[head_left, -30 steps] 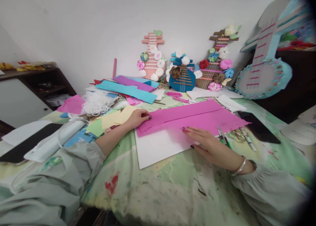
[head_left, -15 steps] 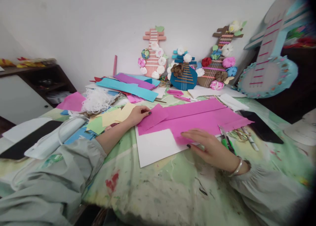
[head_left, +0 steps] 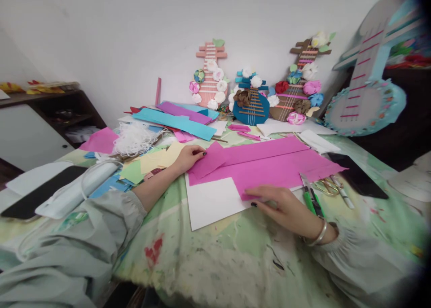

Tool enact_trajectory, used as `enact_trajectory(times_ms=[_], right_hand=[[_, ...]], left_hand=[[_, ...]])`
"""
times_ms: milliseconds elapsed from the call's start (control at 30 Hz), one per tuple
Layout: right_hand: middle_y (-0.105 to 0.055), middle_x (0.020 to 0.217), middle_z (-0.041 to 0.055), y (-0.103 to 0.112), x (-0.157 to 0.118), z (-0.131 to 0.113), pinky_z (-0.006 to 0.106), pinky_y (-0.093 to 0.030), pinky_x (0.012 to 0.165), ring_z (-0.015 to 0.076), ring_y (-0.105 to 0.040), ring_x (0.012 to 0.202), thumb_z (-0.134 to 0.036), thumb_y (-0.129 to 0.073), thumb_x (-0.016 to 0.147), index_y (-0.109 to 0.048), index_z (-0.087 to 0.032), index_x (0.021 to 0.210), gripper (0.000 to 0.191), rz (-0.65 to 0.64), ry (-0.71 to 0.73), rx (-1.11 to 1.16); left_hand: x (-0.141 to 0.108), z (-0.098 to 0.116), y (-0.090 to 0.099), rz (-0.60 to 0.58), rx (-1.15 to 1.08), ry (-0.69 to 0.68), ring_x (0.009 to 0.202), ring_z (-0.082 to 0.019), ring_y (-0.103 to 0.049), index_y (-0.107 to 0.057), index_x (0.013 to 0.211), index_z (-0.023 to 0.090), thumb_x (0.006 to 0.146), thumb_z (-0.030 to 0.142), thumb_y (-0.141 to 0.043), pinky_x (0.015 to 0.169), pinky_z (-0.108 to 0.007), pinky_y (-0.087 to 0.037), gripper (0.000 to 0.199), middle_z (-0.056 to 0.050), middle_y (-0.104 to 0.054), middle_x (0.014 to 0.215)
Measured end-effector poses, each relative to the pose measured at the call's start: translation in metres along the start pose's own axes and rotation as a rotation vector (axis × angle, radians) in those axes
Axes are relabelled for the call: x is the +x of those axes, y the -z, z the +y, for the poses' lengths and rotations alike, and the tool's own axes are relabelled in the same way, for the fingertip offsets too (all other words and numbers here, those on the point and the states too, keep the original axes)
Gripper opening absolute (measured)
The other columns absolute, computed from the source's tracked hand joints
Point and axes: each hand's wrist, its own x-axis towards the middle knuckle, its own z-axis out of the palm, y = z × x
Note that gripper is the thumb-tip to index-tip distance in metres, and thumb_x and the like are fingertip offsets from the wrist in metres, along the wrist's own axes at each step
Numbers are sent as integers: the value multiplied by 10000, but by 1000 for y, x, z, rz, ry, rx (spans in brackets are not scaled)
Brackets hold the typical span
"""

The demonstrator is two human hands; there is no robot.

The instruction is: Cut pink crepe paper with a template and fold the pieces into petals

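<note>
A wide sheet of magenta crepe paper [head_left: 269,164] lies across a white board [head_left: 212,204]. At its left end a smaller magenta paper piece [head_left: 208,160] rests on top. My left hand [head_left: 188,159] has its thumb and fingers closed at the left edge of this small piece; the fingertips are partly hidden. My right hand [head_left: 283,207] is at the sheet's near edge, fingers stretched out and the thumb apart from them. Beside the right hand lie a green-handled utility knife [head_left: 311,200] and gold-handled scissors [head_left: 328,187].
Paper lutes with flowers, a pink one [head_left: 210,83], a blue one [head_left: 251,106] and a brown one [head_left: 292,92], lean on the wall. White string [head_left: 134,139], coloured paper strips [head_left: 175,121] and a black phone [head_left: 358,175] lie around. A large blue-and-white lute [head_left: 365,101] stands right.
My right hand has shifted slightly left and down along the sheet's near edge. My left hand stays at the small magenta piece. The view has tilted a little.
</note>
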Motion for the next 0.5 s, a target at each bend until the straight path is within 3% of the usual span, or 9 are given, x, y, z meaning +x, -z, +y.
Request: enact_trajectory(times_ms=[167, 300, 400, 500], right_hand=[[-577, 1313, 66, -2, 4, 8, 407, -473, 982, 222, -557, 1179, -303, -540, 889, -552, -285, 1275, 387, 293, -159, 310], [-490, 1406, 55, 0, 8, 8, 412, -425, 1035, 223, -462, 1283, -360, -580, 872, -571, -302, 1249, 382, 253, -167, 611], [-642, 1228, 67, 2, 9, 4, 418, -395, 1054, 243, -470, 1276, -367, -628, 831, -709, -243, 1028, 246, 227, -244, 569], [-734, 1001, 65, 1, 9, 6, 410, -503, 924, 237, -653, 1006, -364, -654, 782, -738, -213, 933, 230, 244, -362, 556]], left_hand=[[-8, 35, -3, -131, -127, 5, 693, -168, -605, -678, 825, 132, 681, 461, -671, 617, -264, -463, 359, -48, -684, 778], [-24, 65, -22, -257, -213, -3, 727, -163, -625, -679, 855, 143, 713, 414, -672, 635, -259, -487, 306, -53, -692, 828], [-35, 75, -39, -302, -243, 0, 750, -166, -634, -686, 833, 141, 724, 351, -667, 652, -267, -504, 238, -65, -698, 846], [-40, 74, -48, -307, -250, -3, 819, -175, -643, -687, 893, 149, 751, 303, -645, 689, -276, -518, 213, -77, -701, 934]])
